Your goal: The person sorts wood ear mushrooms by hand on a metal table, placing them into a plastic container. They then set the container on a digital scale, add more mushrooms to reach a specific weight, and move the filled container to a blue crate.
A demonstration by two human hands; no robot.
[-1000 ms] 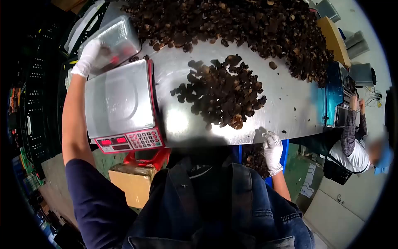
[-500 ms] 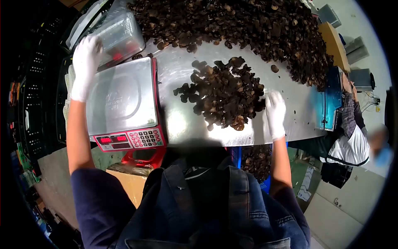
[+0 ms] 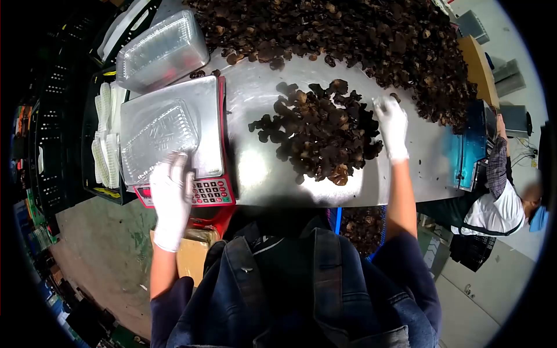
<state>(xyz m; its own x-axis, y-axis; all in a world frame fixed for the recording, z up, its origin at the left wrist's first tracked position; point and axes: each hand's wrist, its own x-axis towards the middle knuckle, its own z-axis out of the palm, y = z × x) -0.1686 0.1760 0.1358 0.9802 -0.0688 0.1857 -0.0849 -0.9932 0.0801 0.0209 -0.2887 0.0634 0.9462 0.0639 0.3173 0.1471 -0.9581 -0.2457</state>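
Observation:
My left hand (image 3: pixel 173 197), in a white glove, is over the front of the digital scale (image 3: pixel 208 192), fingers extended, fingertips right at the near edge of a clear plastic tray (image 3: pixel 165 136). The tray lies on the scale's metal plate, and the hand covers part of the display. On the steel table, my gloved right hand (image 3: pixel 393 127) is beside a small heap of dark brown wood ear mushrooms (image 3: pixel 325 130). Its fingers are apart, close to a loose mushroom piece (image 3: pixel 395 97).
A large mound of wood ears (image 3: pixel 331 29) covers the table's far side. Stacked clear trays (image 3: pixel 165 49) stand behind the scale. White gloves (image 3: pixel 104 156) lie in a black crate at left. A blue crate (image 3: pixel 377 249) holds mushrooms below the edge. Another person (image 3: pixel 493 211) works at right.
My left hand has come from the tray stack down to the scale's front, and a clear tray now lies on the plate. My right hand has shifted slightly up along the heap.

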